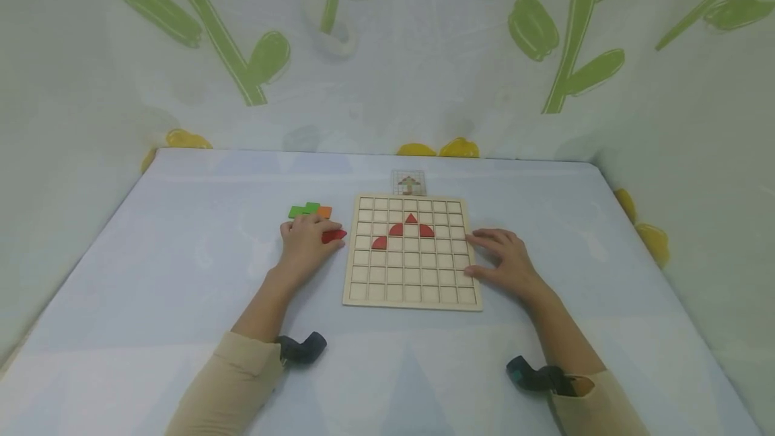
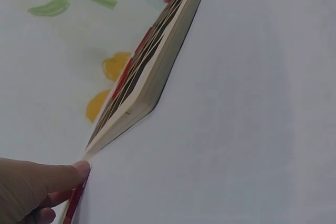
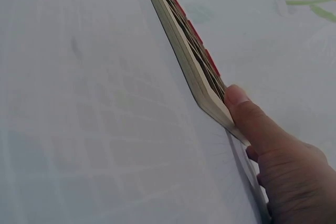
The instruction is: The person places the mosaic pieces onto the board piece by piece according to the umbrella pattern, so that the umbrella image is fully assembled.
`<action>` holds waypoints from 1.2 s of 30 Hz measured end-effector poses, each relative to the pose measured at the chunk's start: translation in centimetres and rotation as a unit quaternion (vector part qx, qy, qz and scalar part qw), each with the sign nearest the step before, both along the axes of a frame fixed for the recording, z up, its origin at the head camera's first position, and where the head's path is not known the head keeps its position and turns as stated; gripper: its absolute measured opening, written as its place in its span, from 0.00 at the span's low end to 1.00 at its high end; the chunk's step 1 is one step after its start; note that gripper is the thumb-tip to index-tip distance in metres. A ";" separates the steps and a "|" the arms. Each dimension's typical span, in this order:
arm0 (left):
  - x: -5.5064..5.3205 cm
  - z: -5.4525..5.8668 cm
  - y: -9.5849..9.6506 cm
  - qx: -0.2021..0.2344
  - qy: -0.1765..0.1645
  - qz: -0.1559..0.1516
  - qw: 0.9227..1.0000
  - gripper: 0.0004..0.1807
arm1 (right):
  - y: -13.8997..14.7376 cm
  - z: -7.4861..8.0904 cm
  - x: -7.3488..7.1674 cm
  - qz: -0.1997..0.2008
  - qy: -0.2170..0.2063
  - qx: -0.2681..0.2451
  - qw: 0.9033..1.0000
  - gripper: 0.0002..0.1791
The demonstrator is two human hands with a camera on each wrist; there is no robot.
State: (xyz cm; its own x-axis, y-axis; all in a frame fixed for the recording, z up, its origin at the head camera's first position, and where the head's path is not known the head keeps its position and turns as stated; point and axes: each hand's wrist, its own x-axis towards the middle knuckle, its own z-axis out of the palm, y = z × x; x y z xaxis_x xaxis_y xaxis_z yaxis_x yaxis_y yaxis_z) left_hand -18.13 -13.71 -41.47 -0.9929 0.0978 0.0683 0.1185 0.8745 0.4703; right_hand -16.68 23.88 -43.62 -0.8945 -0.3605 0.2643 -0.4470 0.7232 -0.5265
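A pale wooden grid board (image 1: 413, 296) lies flat on the table, with a few red pieces in its upper cells, among them a red triangle (image 1: 411, 219). Left of the board, my left hand (image 1: 305, 244) pinches a red piece (image 1: 333, 236) between thumb and forefinger. In the left wrist view, red edges (image 2: 77, 199) show just below its thumb. Beyond the left fingers lie green pieces (image 1: 311, 207) and an orange piece (image 1: 325, 211), partly covered. My right hand (image 1: 507, 264) rests its thumb and straight fingers on the board's right edge.
A small card (image 1: 408, 182) printed with a grid and a figure lies against the board's far edge. The pale table (image 1: 413, 369) ends at a curtain (image 1: 424, 73) with green leaves and yellow flowers. Each wrist wears a black camera mount (image 1: 303, 348).
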 end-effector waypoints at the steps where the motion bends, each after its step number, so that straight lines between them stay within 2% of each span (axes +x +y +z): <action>1: 0.0 0.0 -0.1 0.001 -0.002 -0.002 1.000 0.20 | 0.0 0.1 0.0 0.000 -0.001 -0.002 1.000 0.34; 8: -0.1 -0.3 -0.4 0.029 -0.006 -0.016 0.999 0.15 | 0.1 0.0 0.0 0.000 -0.002 0.001 1.000 0.34; 11: -0.2 -0.4 -0.3 0.040 -0.014 -0.013 0.999 0.17 | 0.2 0.0 -0.1 0.002 0.000 0.001 1.000 0.34; 18: -0.2 -0.2 -0.2 0.013 -0.007 0.006 1.000 0.20 | 0.1 -0.1 -0.1 0.001 0.004 0.001 1.000 0.34; 30: -0.1 -0.6 -0.5 0.037 -0.011 -0.014 0.999 0.17 | 0.1 -0.4 -0.2 0.001 0.007 0.005 1.000 0.33; 36: 0.0 -0.3 -0.4 0.036 0.010 -0.022 0.999 0.16 | 0.1 -0.4 -0.2 0.002 0.014 0.008 1.000 0.33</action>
